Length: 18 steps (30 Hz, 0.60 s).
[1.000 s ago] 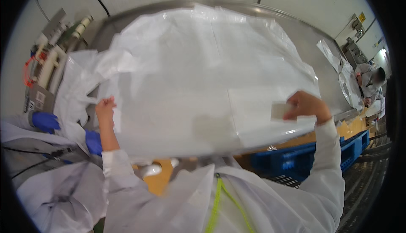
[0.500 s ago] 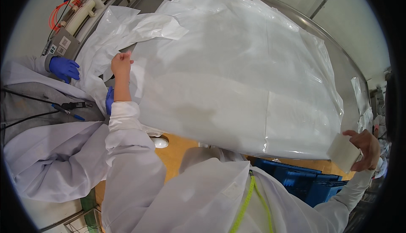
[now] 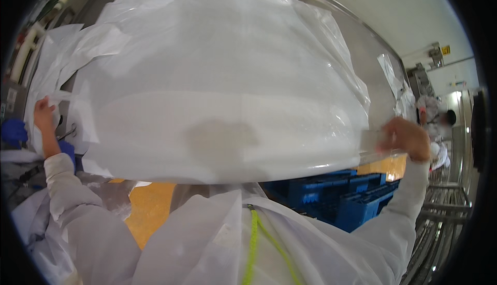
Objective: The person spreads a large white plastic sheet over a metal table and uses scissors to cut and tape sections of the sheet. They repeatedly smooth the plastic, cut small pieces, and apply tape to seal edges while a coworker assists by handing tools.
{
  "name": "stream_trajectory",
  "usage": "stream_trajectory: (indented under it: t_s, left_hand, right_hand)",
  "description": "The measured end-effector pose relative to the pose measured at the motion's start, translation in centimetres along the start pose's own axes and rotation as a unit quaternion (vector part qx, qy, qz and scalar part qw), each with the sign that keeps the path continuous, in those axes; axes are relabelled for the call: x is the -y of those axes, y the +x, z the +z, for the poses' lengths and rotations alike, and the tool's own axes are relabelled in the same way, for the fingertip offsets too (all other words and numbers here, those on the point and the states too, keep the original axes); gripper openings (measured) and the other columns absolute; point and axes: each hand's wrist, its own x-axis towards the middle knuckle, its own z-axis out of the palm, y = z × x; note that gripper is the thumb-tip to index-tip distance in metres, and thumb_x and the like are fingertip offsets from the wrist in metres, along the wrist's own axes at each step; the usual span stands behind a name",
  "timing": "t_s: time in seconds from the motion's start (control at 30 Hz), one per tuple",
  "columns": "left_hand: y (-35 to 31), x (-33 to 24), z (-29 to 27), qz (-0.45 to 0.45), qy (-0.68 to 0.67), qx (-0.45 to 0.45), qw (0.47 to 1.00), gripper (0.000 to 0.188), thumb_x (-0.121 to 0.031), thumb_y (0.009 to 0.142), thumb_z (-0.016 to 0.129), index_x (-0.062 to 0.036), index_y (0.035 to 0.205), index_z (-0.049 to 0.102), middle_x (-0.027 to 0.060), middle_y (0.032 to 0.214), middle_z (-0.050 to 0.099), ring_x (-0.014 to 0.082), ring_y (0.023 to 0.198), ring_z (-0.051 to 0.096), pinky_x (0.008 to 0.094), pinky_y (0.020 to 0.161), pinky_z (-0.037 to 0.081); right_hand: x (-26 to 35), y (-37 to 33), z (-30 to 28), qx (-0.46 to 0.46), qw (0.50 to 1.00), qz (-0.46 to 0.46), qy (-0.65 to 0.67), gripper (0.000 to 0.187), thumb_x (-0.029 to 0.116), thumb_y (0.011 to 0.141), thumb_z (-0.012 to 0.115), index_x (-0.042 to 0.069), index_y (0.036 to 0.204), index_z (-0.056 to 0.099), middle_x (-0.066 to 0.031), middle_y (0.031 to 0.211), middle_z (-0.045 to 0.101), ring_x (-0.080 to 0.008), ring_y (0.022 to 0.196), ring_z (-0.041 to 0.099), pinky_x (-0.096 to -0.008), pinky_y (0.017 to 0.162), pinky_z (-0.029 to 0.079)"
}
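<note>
A large white plastic sheet or bag (image 3: 222, 73) is spread over the metal table in front of me, wrinkled along its far and right edges. At its left side, my left hand (image 3: 44, 115) is raised with the fingers curled together; whatever they might pinch is too small to tell. By the near right corner my right hand (image 3: 406, 137) is closed on a pale rectangular piece (image 3: 369, 140), which overlaps the sheet's edge. Motion smears the fingers there, and the piece's exact kind does not show.
Blue-gloved hands (image 3: 14, 131) of a co-worker are close by my left forearm. Blue plastic pallets (image 3: 331, 194) lie below the table's near edge. Metal racks (image 3: 445, 207) stand at the right, with another person (image 3: 434, 114) beyond. Crumpled clear film (image 3: 404, 99) rests on the table's right side.
My view has turned to the right, so the sheet and my left hand appear farther left. My right hand has risen beside the sheet's right edge, still holding the pale piece.
</note>
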Motion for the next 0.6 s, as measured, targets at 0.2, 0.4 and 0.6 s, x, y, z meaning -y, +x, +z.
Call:
stream_trajectory:
  t_s: [0.2,0.4,0.6]
  left_hand:
    - [-1.5,-4.0,-0.5,-0.119,0.004,0.002,0.993,0.028,-0.034,0.091,0.057,-0.0115,0.107,0.058,-0.0024,0.098,0.064,0.0125,0.085,0.065,0.024,0.055,0.037]
    - [-2.3,-3.7,3.0,0.052,-0.064,0.021,0.996,0.021,-0.019,0.092,0.052,-0.0082,0.11,0.055,0.0014,0.105,0.06,0.0164,0.079,0.065,0.0224,0.049,0.039]
    - [-10.6,-12.8,6.2,-0.13,0.076,-0.064,0.987,0.015,-0.02,0.093,0.052,-0.0059,0.09,0.052,0.0061,0.091,0.063,0.0158,0.059,0.065,0.0255,0.038,0.037]
  right_hand:
    - [-8.2,1.4,2.3,-0.073,0.988,0.119,0.07,0.042,0.032,0.063,0.074,-0.007,0.075,0.064,-0.0169,0.061,0.059,-0.019,0.054,0.056,-0.0322,0.054,0.043]
    - [-15.9,8.9,4.1,-0.246,0.944,0.21,-0.069,0.036,0.027,0.06,0.075,-0.006,0.067,0.062,-0.0171,0.06,0.058,-0.0236,0.055,0.056,-0.0318,0.055,0.044]
    - [-21.4,7.1,5.6,-0.239,0.962,0.1,0.083,0.025,0.015,0.066,0.071,-0.002,0.078,0.058,-0.0087,0.077,0.056,-0.0204,0.078,0.053,-0.0309,0.075,0.043]
